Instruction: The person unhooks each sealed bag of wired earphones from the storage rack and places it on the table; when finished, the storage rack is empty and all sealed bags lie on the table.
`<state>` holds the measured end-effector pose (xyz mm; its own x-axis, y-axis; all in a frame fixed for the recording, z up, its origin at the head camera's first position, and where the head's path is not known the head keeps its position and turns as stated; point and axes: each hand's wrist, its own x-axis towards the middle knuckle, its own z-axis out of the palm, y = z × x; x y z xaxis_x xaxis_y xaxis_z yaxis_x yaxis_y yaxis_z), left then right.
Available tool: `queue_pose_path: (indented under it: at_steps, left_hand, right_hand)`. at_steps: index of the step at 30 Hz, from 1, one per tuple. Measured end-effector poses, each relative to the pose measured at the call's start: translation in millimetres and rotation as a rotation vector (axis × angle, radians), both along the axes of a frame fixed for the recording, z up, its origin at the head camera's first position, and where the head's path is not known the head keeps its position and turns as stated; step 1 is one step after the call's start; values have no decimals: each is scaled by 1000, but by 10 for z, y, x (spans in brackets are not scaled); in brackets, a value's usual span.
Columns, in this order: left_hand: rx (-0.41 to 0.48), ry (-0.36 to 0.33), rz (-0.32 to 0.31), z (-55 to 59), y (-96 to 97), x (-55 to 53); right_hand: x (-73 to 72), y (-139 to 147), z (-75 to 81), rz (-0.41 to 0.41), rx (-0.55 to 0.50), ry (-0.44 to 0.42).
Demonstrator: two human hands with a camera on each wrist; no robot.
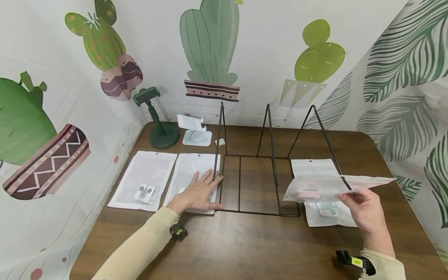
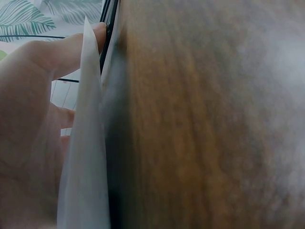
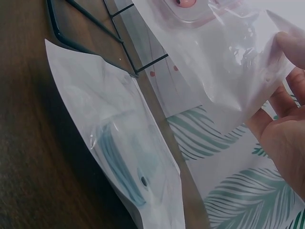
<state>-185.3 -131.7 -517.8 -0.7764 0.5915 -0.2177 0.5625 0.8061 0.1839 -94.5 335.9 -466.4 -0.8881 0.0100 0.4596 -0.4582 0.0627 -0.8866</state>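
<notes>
My right hand (image 1: 371,214) pinches the edge of a white-and-clear zip pouch (image 1: 327,184) and holds it up at the rack's right end. Something pink in a clear case (image 3: 188,10) shows inside it. Beneath lies another such pouch (image 1: 313,167) with a light-blue coiled cable (image 3: 119,162) in it. My left hand (image 1: 197,194) lies spread, fingers mostly straight, over a flat white pouch (image 1: 187,165). Its fingertips and thumb reach the left side of the black wire rack (image 1: 259,213). The hand covers most of that pouch's contents.
At far left lies a pouch (image 1: 150,171) with white earphones. Behind stand a dark green phone stand (image 1: 163,136) and a small white stand (image 1: 197,138), with a small white packet (image 1: 220,142) beside them. The rack's upright wire triangles (image 1: 269,128) rise mid-table. Patterned cloth (image 1: 259,58) hangs behind.
</notes>
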Motion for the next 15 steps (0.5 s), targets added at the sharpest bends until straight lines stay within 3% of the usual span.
queue_pose_path:
  at_steps: [15]
  left_hand:
    - [-9,-15,5,15,-8,13]
  right_hand:
    - [56,-7,-1,2,5,-14]
